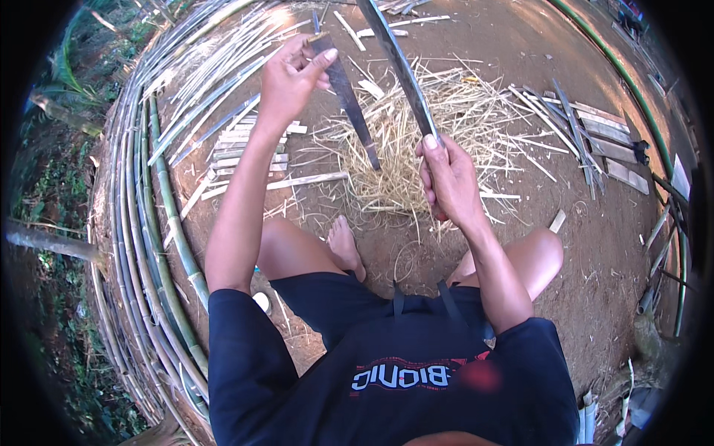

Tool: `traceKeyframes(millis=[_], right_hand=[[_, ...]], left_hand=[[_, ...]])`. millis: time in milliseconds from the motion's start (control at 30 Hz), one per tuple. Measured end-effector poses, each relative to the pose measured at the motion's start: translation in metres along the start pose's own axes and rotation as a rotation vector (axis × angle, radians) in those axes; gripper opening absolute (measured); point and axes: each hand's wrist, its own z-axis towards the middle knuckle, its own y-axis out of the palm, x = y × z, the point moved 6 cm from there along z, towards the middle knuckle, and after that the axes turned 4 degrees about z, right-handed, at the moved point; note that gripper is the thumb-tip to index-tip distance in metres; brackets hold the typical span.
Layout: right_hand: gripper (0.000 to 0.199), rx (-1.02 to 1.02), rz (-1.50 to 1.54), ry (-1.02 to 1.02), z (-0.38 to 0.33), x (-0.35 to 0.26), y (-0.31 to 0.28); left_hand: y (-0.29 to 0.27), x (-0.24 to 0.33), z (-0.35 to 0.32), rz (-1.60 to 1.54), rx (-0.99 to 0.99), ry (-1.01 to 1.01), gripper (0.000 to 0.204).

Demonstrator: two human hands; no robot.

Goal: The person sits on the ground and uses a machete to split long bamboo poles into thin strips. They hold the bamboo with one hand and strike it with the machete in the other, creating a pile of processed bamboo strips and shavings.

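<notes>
My left hand [294,78] is raised ahead of me, thumb and fingers pinching the upper end of a dark flat strip [343,89]. The strip narrows downward, its tip hanging over the shavings; whether it is bamboo I cannot tell. A long-bladed machete [401,67] is in my right hand [450,175], blade pointing up and away to the upper left. Its handle is mostly hidden in my fist, with a reddish end showing below. Blade and strip are apart. Between and beyond my hands lies a heap of pale curly shavings [439,111] on the dirt.
Long green bamboo poles [160,186] run along my left. Pale split strips [230,67] lie at far left, with short flat pieces [249,152] nearer. More slats [606,134] are piled at right. My bare foot [343,241] is close to the heap.
</notes>
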Motion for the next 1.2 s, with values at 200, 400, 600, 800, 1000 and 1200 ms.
traceKeyframes(millis=[200,400,600,800,1000,1200], right_hand=[[0.048,0.018,-0.002,0.013,-0.008,-0.001,-0.004],[0.051,0.027,0.012,0.014,-0.010,-0.010,-0.004],[0.048,-0.012,-0.043,-0.060,-0.008,-0.019,0.006],[0.050,-0.058,-0.002,-0.123,-0.004,-0.030,0.017],[0.046,-0.091,-0.097,-0.162,-0.003,-0.031,0.020],[0.053,-0.061,-0.082,-0.113,-0.007,-0.035,0.016]], left_hand=[[-0.003,0.000,-0.006,0.129,-0.025,0.117,0.026],[-0.002,0.005,-0.008,0.122,-0.141,-0.019,0.039],[0.001,0.026,-0.023,0.004,0.001,0.194,0.030],[0.010,0.037,-0.036,0.068,-0.021,0.127,0.032],[0.017,0.054,-0.046,0.057,0.025,0.204,0.026],[0.024,0.054,-0.050,0.056,-0.007,0.105,0.025]])
